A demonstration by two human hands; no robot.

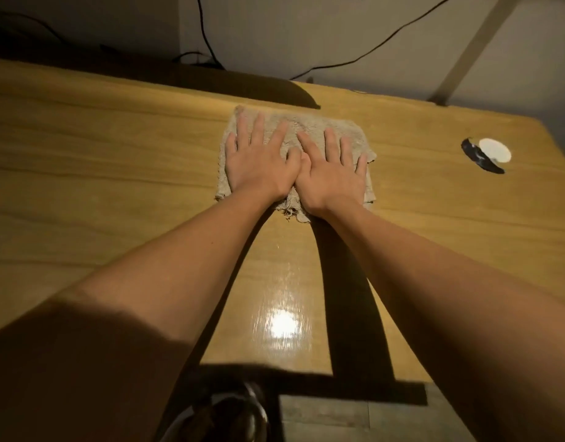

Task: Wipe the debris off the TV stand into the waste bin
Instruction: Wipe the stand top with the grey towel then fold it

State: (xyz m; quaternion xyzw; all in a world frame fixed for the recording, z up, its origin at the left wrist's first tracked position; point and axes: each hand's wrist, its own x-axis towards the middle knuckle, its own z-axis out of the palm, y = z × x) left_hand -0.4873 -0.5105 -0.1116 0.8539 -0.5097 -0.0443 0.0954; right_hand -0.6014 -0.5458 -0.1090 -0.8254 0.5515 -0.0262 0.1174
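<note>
A beige, frayed cloth (pixel 309 124) lies flat on the glossy wooden TV stand (pixel 115 161), toward its far side. My left hand (pixel 258 161) and my right hand (pixel 333 170) rest palm-down on the cloth, side by side, thumbs touching, fingers spread and pointing away from me. Neither hand grips the cloth; both press on top of it. A round waste bin (pixel 217 416) shows partly below the stand's near edge, between my forearms. I see no debris on the wood.
A round cable hole with a white and black cover (pixel 488 153) sits near the stand's right end. Black cables (pixel 207 43) hang down the wall behind. A dark object's shadow lies at the back left. Floor tiles (pixel 338 419) show beyond the near edge.
</note>
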